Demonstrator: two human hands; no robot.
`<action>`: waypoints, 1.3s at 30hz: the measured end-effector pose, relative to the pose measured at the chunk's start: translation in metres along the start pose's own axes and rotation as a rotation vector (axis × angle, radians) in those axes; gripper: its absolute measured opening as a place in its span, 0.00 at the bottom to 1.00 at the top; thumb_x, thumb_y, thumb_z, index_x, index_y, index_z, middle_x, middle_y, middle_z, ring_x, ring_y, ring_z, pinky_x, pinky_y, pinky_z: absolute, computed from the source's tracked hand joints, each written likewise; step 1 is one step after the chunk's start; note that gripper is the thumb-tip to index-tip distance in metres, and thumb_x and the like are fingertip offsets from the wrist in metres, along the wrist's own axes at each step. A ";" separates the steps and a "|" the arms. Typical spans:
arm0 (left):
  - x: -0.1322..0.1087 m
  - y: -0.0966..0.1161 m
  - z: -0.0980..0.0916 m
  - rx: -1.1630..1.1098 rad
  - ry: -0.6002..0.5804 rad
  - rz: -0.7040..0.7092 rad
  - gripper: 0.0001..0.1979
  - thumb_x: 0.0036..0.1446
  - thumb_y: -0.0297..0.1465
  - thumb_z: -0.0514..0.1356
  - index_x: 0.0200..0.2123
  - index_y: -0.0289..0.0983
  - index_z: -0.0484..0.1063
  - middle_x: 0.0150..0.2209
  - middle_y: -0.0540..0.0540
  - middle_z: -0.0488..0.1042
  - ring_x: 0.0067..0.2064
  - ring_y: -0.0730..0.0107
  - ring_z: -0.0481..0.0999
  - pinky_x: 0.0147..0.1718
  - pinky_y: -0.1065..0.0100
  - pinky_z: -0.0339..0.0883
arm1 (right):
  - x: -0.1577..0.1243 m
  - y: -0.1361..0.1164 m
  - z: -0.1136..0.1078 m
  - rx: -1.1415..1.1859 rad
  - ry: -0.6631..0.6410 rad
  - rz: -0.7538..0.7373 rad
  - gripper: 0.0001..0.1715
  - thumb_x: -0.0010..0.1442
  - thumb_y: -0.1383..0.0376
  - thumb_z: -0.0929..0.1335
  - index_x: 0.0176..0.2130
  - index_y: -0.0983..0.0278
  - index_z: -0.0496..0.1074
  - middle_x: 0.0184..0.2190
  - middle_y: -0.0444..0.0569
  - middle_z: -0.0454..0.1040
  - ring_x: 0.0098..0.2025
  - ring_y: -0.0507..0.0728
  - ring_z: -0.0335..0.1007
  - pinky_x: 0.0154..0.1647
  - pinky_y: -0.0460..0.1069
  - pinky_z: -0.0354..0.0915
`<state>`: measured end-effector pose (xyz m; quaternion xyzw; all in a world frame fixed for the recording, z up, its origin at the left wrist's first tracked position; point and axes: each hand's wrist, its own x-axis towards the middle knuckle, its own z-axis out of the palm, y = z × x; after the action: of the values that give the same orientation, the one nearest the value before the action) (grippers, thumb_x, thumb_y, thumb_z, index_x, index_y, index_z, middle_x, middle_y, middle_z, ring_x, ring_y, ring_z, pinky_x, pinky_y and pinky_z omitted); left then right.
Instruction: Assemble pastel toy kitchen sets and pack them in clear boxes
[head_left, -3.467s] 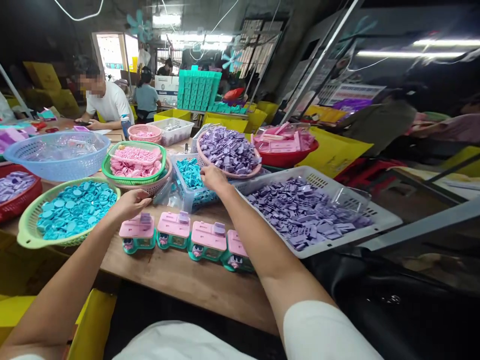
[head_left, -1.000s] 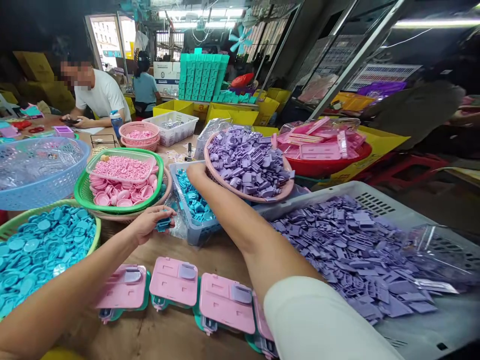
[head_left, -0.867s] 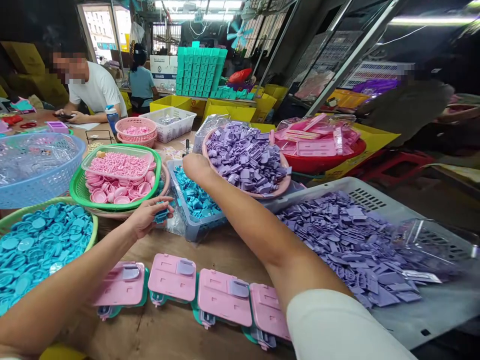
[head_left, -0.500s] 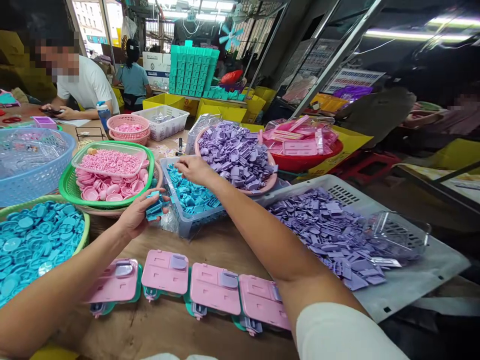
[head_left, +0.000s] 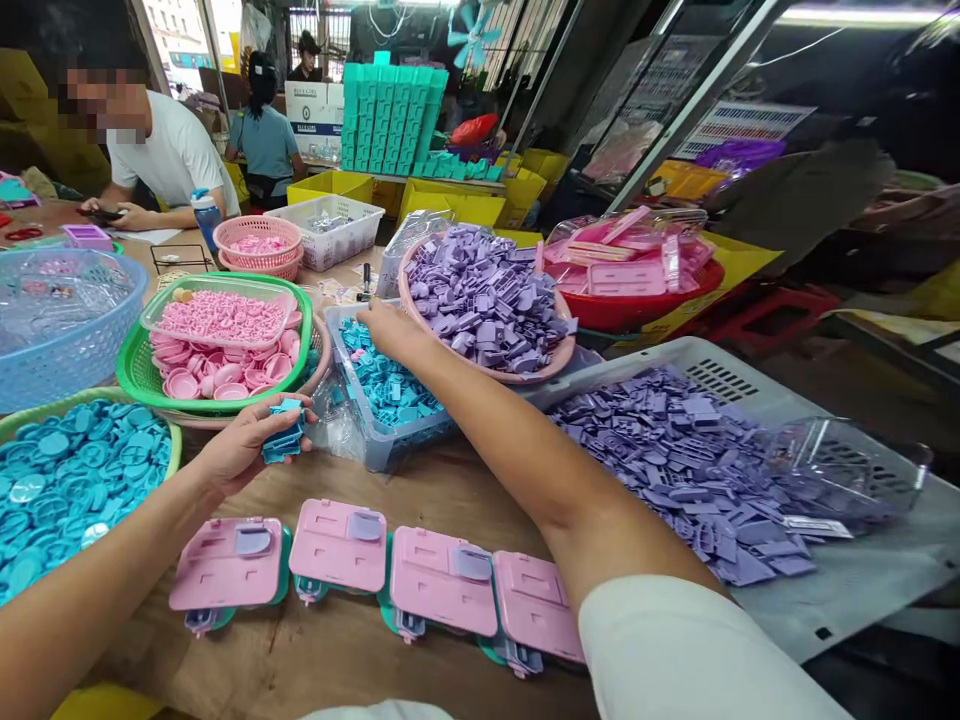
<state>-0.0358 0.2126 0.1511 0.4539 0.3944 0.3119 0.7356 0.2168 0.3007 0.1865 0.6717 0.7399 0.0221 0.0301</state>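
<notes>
My left hand (head_left: 236,450) is closed on a few small blue plastic parts (head_left: 282,438), held just above the wooden table (head_left: 322,660). My right hand (head_left: 390,330) reaches into the pale blue bin (head_left: 375,452) of blue parts (head_left: 394,385), fingers curled down among them; what they hold is hidden. A row of several pink-topped toy houses with green bases (head_left: 339,545) lies along the table's near edge below my arms.
A green basket of blue discs (head_left: 67,480) sits at left, with a green basket of pink parts (head_left: 217,350) behind it. Purple parts fill a pink bowl (head_left: 487,300) and a white crate (head_left: 712,460). A red bowl (head_left: 637,300) holds pink pieces. A seated person (head_left: 150,150) works far left.
My left hand has dropped slightly toward me with the blue parts. My right hand came off the pink bowl's rim and went down into the blue bin.
</notes>
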 end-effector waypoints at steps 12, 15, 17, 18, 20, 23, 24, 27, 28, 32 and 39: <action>0.000 -0.002 0.000 0.068 -0.015 -0.068 0.22 0.43 0.36 0.75 0.41 0.35 0.77 0.39 0.43 0.77 0.29 0.69 0.78 0.18 0.76 0.65 | -0.007 0.004 0.020 -0.026 -0.201 -0.292 0.20 0.58 0.63 0.74 0.51 0.59 0.77 0.55 0.52 0.73 0.54 0.59 0.70 0.54 0.47 0.63; 0.002 -0.003 0.003 0.081 0.009 -0.068 0.24 0.40 0.37 0.76 0.41 0.35 0.77 0.39 0.44 0.76 0.29 0.68 0.79 0.18 0.76 0.65 | -0.010 0.009 0.022 -0.046 -0.176 -0.243 0.15 0.64 0.66 0.68 0.49 0.66 0.78 0.53 0.58 0.73 0.52 0.62 0.71 0.51 0.50 0.65; 0.003 -0.004 0.004 0.092 0.008 -0.075 0.25 0.40 0.38 0.76 0.41 0.35 0.77 0.39 0.44 0.76 0.30 0.68 0.79 0.18 0.76 0.65 | -0.010 0.011 0.022 -0.051 -0.144 -0.204 0.17 0.65 0.68 0.64 0.49 0.69 0.78 0.52 0.61 0.73 0.52 0.65 0.71 0.50 0.52 0.66; 0.003 -0.004 0.004 0.100 -0.002 -0.081 0.25 0.40 0.38 0.76 0.42 0.35 0.77 0.39 0.44 0.76 0.30 0.68 0.79 0.19 0.76 0.65 | -0.009 0.010 0.022 -0.047 -0.130 -0.197 0.17 0.65 0.70 0.63 0.49 0.68 0.78 0.53 0.61 0.72 0.53 0.65 0.70 0.49 0.52 0.66; 0.003 -0.006 0.002 0.120 -0.026 -0.095 0.25 0.42 0.39 0.75 0.43 0.35 0.76 0.40 0.43 0.76 0.31 0.69 0.79 0.19 0.77 0.65 | -0.008 0.006 0.024 -0.032 -0.109 -0.205 0.20 0.64 0.73 0.62 0.51 0.66 0.76 0.55 0.60 0.70 0.55 0.65 0.69 0.49 0.52 0.66; 0.002 -0.008 -0.001 0.136 -0.025 -0.112 0.26 0.43 0.40 0.75 0.44 0.35 0.76 0.41 0.43 0.76 0.32 0.69 0.78 0.20 0.77 0.65 | -0.009 0.000 0.025 -0.012 -0.135 -0.262 0.21 0.62 0.72 0.65 0.53 0.64 0.75 0.55 0.58 0.70 0.55 0.64 0.68 0.52 0.52 0.66; 0.002 -0.008 -0.002 0.138 -0.017 -0.115 0.27 0.42 0.40 0.76 0.44 0.35 0.75 0.40 0.44 0.76 0.32 0.69 0.78 0.20 0.78 0.65 | -0.011 -0.001 0.024 -0.008 -0.153 -0.288 0.20 0.61 0.71 0.67 0.52 0.64 0.75 0.55 0.58 0.70 0.55 0.64 0.68 0.53 0.53 0.65; 0.001 -0.008 -0.004 0.140 -0.014 -0.121 0.28 0.42 0.42 0.76 0.44 0.35 0.75 0.40 0.44 0.75 0.32 0.70 0.78 0.21 0.78 0.65 | -0.024 0.004 0.022 -0.011 -0.156 -0.330 0.21 0.60 0.66 0.70 0.53 0.66 0.74 0.57 0.59 0.69 0.56 0.65 0.66 0.58 0.55 0.62; 0.001 -0.008 -0.004 0.142 -0.018 -0.126 0.28 0.42 0.42 0.76 0.44 0.35 0.75 0.41 0.44 0.76 0.32 0.70 0.78 0.21 0.77 0.65 | -0.031 0.008 0.021 -0.016 -0.142 -0.322 0.21 0.60 0.66 0.69 0.53 0.67 0.74 0.56 0.60 0.69 0.56 0.66 0.66 0.58 0.55 0.62; 0.002 -0.008 -0.001 0.153 -0.028 -0.144 0.28 0.42 0.42 0.76 0.43 0.35 0.75 0.41 0.45 0.76 0.32 0.71 0.77 0.22 0.77 0.66 | -0.062 0.028 0.020 -0.061 -0.262 -0.244 0.13 0.59 0.70 0.67 0.42 0.69 0.79 0.40 0.60 0.78 0.46 0.65 0.74 0.49 0.54 0.66; 0.002 -0.005 0.007 0.187 -0.020 -0.157 0.30 0.40 0.43 0.76 0.44 0.35 0.74 0.38 0.46 0.75 0.31 0.72 0.76 0.22 0.77 0.65 | -0.059 0.040 0.010 0.122 -0.226 -0.269 0.21 0.60 0.76 0.64 0.50 0.65 0.78 0.51 0.54 0.79 0.52 0.59 0.75 0.53 0.49 0.67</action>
<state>-0.0282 0.2089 0.1478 0.4912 0.4486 0.2106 0.7163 0.2627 0.2462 0.1805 0.5655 0.8149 -0.1028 0.0748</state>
